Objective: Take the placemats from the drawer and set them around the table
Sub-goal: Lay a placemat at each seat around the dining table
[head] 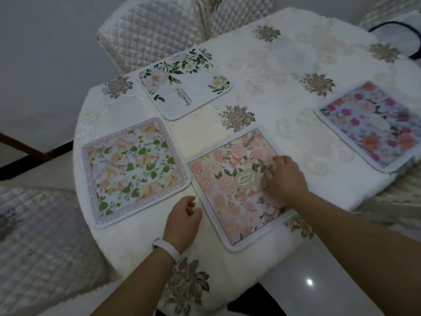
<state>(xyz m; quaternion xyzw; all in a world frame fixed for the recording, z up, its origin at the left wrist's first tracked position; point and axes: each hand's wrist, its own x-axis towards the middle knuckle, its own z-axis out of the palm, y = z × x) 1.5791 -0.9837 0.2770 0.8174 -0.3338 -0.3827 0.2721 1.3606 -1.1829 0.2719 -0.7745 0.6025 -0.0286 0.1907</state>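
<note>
Several floral placemats lie flat on the white embroidered tablecloth (pixel 262 92). A pink rose placemat (pixel 218 192) lies nearest me, and my right hand (pixel 284 176) rests on its right half with fingers bent, pressing the cloth. My left hand (pixel 182 220), loosely curled and holding nothing, hovers just left of that mat's near-left edge. A peach and green placemat (pixel 132 169) lies to the left. Farther back is a white placemat (pixel 184 85) with green leaves. At the right edge sits a bright multicoloured placemat (pixel 373 126).
Quilted white chairs stand at the back left (pixel 148 35) and at the near left (pixel 41 242). A white bag with a dark rim (pixel 403 35) sits at the far right corner. The tablecloth hangs over the table's near edge above a glossy floor (pixel 319 281).
</note>
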